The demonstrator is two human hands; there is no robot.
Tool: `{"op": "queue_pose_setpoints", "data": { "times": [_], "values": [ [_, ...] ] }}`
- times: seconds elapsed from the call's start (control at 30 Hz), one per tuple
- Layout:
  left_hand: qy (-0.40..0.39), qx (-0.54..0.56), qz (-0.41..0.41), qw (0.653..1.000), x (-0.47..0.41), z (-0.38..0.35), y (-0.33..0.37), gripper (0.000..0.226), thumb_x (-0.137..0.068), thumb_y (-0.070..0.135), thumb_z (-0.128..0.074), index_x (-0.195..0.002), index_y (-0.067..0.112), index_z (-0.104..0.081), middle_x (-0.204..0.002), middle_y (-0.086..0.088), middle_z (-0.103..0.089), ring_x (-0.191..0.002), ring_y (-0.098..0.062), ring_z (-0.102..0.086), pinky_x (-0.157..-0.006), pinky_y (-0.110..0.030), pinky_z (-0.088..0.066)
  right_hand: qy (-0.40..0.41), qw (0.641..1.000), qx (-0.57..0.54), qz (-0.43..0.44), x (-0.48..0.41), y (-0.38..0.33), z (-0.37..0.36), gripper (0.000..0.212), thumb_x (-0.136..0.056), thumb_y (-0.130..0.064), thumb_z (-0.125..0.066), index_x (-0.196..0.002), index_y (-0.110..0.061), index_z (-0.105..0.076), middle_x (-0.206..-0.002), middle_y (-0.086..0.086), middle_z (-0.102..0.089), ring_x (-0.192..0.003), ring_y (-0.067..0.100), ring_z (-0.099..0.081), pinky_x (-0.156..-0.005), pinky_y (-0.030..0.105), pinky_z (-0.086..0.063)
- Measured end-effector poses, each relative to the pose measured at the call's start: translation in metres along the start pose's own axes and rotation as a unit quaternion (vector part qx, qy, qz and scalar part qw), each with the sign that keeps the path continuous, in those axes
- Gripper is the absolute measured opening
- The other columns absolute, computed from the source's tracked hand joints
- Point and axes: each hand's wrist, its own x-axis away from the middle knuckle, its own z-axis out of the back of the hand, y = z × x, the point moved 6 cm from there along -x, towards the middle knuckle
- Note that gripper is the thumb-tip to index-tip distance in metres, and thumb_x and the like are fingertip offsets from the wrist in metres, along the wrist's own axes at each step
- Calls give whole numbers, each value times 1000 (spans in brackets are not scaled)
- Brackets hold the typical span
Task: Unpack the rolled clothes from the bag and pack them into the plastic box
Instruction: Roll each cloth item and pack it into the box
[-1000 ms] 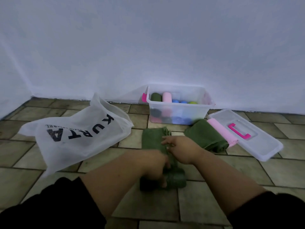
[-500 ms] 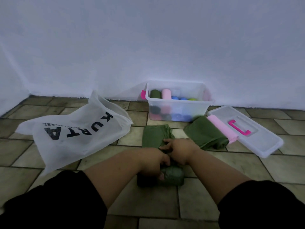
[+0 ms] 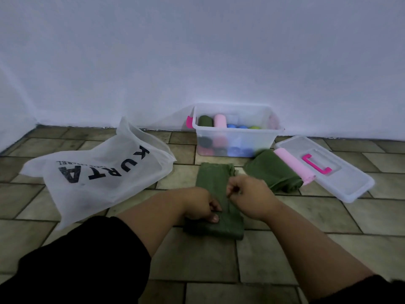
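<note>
A green cloth (image 3: 213, 176) lies on the tiled floor in front of me, its near end rolled into a thick roll (image 3: 228, 227). My left hand (image 3: 200, 204) grips the roll's top with curled fingers. My right hand (image 3: 246, 194) pinches the cloth just beyond the roll. The clear plastic box (image 3: 235, 133) stands against the wall and holds several rolled clothes in green, pink and blue. A white bag (image 3: 98, 172) printed KURTA lies flat to the left.
A second green cloth (image 3: 271, 172) and a pink roll (image 3: 292, 166) lie right of the box. The box's clear lid (image 3: 341, 178) with a pink handle rests on the floor at the right. A white wall runs behind everything.
The roll has grown a little along the green cloth. Both hands have shifted their hold on it, the right hand drawing closer to the left.
</note>
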Motion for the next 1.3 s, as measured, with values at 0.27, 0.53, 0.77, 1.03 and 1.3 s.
{"op": "queue_pose_setpoints", "data": {
  "times": [0.27,0.53,0.77,1.03,1.3],
  "values": [
    [121,50,-45,990,-2,16,-8,23,-76,36,-75,-93,32,-59,-96,10,-59,-91,-10,-57,-79,-26,-45,-110,989,79,-52,34,7,-18,43,-67,-42,-72,-104,-40,-50,-105,-15,-57,-98,12,-56,-90,34,-38],
    [157,8,-54,986,4,2,-23,47,-75,44,-72,-117,34,-53,-119,8,-56,-100,-8,-51,-83,-25,-40,-85,990,78,-82,23,23,-22,35,-84,-49,-54,-118,-41,-56,-113,-9,-55,-112,17,-51,-95,39,-39],
    [177,-100,4,979,4,4,-23,47,-90,57,-44,-130,33,-50,-127,3,-55,-119,-18,-47,-94,-38,-24,-41,994,32,-93,23,39,-25,29,-84,-52,-53,-110,-39,-53,-102,-9,-56,-101,17,-54,-91,41,-39],
    [271,-41,-59,960,13,3,-16,38,-84,52,-57,-115,32,-50,-121,7,-53,-104,-15,-51,-89,-31,-36,11,997,10,-74,8,38,-25,36,-88,-47,-53,-121,-35,-52,-114,-5,-51,-110,18,-51,-94,43,-42],
    [317,-106,-75,940,7,11,-19,48,-85,60,-46,-126,34,-50,-125,8,-49,-116,-12,-45,-95,-37,-30,-3,999,-10,-46,2,40,-27,46,-79,-41,-65,-123,-36,-55,-118,-7,-53,-111,16,-49,-95,42,-43]
  ]
}}
